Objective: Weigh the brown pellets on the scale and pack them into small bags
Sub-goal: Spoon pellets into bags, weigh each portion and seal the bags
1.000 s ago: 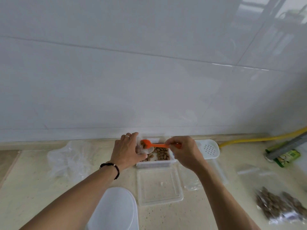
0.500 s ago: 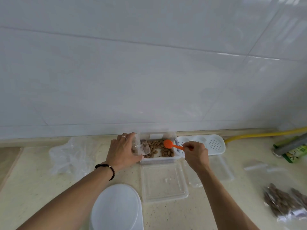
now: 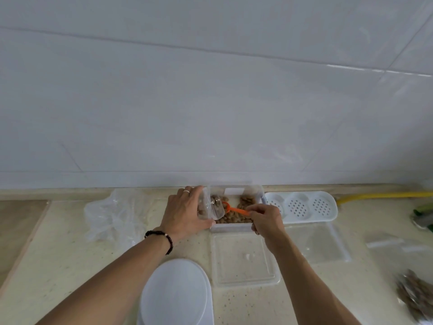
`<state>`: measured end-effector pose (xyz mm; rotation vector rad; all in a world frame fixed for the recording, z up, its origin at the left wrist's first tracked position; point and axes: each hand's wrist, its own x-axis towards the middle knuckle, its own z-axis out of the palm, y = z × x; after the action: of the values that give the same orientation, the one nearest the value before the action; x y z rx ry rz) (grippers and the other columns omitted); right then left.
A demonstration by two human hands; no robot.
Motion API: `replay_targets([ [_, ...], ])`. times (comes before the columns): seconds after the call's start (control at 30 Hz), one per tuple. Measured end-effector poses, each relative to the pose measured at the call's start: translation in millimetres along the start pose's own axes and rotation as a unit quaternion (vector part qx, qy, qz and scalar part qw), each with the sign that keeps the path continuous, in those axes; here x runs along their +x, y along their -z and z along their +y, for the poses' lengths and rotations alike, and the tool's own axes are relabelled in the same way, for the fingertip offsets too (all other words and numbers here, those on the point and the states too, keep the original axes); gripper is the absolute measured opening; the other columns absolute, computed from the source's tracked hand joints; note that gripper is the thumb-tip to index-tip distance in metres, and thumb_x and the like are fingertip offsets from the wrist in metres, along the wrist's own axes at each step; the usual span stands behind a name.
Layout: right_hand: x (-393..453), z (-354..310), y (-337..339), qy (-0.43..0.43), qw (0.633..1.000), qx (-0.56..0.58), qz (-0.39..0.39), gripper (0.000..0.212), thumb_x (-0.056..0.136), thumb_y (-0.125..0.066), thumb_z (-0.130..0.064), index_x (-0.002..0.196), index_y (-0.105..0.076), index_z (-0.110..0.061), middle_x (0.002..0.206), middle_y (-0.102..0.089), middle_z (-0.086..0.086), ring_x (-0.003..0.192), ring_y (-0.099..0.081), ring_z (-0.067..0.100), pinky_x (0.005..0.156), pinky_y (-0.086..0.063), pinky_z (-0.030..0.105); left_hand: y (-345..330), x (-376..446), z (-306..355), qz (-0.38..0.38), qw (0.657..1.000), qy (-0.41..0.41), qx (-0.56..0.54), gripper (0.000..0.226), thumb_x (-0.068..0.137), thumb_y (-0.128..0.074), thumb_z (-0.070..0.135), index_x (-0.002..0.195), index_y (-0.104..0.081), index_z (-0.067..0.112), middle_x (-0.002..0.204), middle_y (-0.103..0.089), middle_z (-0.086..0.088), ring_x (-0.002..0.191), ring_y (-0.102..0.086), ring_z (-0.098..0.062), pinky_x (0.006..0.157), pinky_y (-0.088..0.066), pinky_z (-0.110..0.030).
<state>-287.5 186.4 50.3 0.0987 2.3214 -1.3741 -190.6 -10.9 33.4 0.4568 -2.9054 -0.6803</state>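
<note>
Counter (image 3: 58, 266) first: white oval lid (image 3: 174, 293) near, clear flat lid (image 3: 243, 261) right of it, perforated tray (image 3: 302, 205) far right. Clear tub (image 3: 236, 227) of brown pellets (image 3: 246, 202) sits at the far edge by the wall. I see the left hand (image 3: 185, 214) gripping a small bag (image 3: 209, 208) at the tub's left end, mouth facing right. Right hand (image 3: 266, 219) pinches the orange scoop (image 3: 234, 209); handle runs left-right, bowl just beside the bag mouth. Versus half a second back, the bowl has moved left from mid-tub toward the bag.
</note>
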Motion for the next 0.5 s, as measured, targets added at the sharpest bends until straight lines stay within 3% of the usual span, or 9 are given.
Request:
replay_targets([
  [0.27,-13.5,0.7,22.9,-0.075,0.983,0.163,0.022,0.019,0.085,-0.053,0.011,0.088,-0.070,0.002,0.077,-0.064,0.021,0.041,-0.044,0.013,0.038,-0.034,0.021,5.6,3.4,6.0,-0.007,0.999,-0.019,0.038,0.078,0.061,-0.069,0.057,0.126,-0.042,0.024,0.103,-0.051,0.005,0.102,-0.051,-0.019,0.085,-0.039,-0.034],
  [0.5,-32.1,-25.2,48.2,-0.012,0.984,0.177,0.031,0.017,0.084,-0.056,0.008,0.087,-0.071,0.002,0.088,-0.067,0.029,0.040,-0.044,0.012,0.040,-0.034,0.022,10.9,10.3,12.1,-0.005,0.999,-0.004,0.035,0.064,0.061,-0.069,0.054,0.112,-0.045,0.023,0.091,-0.045,0.008,0.093,-0.053,-0.019,0.076,-0.039,-0.033],
])
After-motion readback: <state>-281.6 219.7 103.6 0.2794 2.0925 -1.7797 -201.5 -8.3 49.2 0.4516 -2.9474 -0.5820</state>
